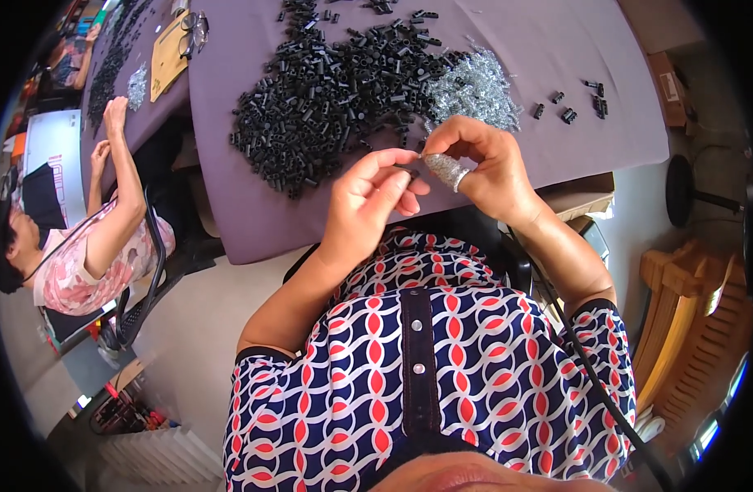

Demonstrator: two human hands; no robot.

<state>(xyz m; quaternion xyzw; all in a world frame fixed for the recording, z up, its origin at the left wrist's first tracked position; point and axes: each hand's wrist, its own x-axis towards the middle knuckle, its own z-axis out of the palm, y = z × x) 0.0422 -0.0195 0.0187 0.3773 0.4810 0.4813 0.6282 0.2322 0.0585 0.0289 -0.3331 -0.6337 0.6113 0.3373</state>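
My left hand (368,197) pinches a small black plastic part (409,170) between thumb and fingers, just in front of the table edge. My right hand (483,160) cups a bunch of small shiny metal pieces (446,170) in its palm, and its thumb and forefinger pinch at the black part's tip. Both hands touch at that spot. A large heap of black plastic parts (335,90) covers the purple table (245,213) right behind my hands. Next to it lies a pile of silvery metal pieces (479,86).
A few loose black parts (569,111) lie at the table's right. A person in a pink top (81,262) sits at the left, hands on another table with more black parts (110,66). A wooden chair (688,320) stands at the right, and a black cable (590,369) crosses my shirt.
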